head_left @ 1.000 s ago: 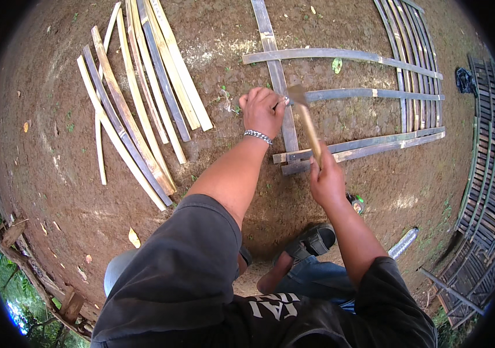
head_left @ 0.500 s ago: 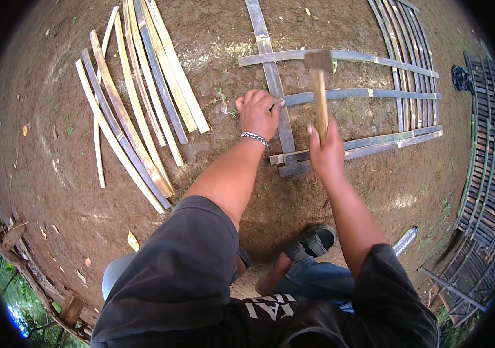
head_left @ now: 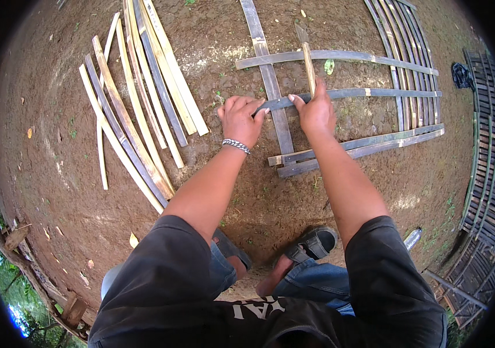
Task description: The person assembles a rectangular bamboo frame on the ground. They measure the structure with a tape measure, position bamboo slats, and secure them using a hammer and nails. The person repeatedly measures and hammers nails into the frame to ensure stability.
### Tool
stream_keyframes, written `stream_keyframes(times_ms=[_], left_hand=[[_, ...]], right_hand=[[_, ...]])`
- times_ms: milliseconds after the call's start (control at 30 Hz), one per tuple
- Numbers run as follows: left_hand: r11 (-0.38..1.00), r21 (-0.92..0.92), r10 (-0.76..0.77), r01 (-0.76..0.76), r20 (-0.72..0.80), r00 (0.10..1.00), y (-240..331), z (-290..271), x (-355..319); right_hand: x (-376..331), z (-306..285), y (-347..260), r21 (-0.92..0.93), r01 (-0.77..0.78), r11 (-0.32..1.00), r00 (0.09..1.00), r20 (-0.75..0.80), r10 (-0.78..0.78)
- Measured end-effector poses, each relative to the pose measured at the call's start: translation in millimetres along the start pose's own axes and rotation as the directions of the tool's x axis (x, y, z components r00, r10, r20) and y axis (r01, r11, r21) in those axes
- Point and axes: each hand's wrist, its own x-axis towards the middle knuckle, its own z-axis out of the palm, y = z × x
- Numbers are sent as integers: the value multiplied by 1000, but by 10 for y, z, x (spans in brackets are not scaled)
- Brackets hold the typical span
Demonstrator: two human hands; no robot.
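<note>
Centre frame: left hand [head_left: 240, 119] presses the slat crossing [head_left: 276, 104], fingers loosely curled on it. Right hand [head_left: 317, 113] is clenched around the hammer handle [head_left: 308, 64], head raised toward the upper centre. Recommend keeping the left fingertips clear and striking squarely.

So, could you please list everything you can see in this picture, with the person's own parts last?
Loose bamboo slats: about ten, tan and grey, in a fan on the soil at left.
Slat frame: one, grey, crossed strips laid on the ground ahead.
Upright slat: one, grey, crossing the frame's horizontal strips.
Hammer: one, wooden handle, raised over the frame.
Woven panels: several, dark, at the right rim.
Bottle: one, clear, on the ground at right.
Sandals: two, dark, on the feet.
Bracelet: one, silver, left wrist.
Left hand: pressing a horizontal strip.
Right hand: grip shut on the hammer handle.
</note>
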Motion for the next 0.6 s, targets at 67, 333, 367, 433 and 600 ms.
stream_keyframes(times_ms=[67, 333, 367, 433, 600], left_hand=[[999, 43, -17, 16, 26, 1000, -10, -35, 17], [999, 12, -35, 34, 71, 997, -85, 2, 75], [1000, 1, -24, 24, 68, 997, -80, 19, 90], [999, 8, -34, 33, 83, 996, -105, 14, 78], [998, 23, -52, 51, 86, 995, -139, -37, 38]], right_hand=[[-10, 69, 42, 20, 23, 1000, 999, -42, -22], [16, 77, 109, 79, 72, 994, 997, 5, -72], [49, 55, 156, 102, 85, 991, 996, 12, -87], [-119, -50, 241, 269, 148, 952, 984, 52, -168], [-967, -250, 703, 326, 304, 895, 938, 61, -341]])
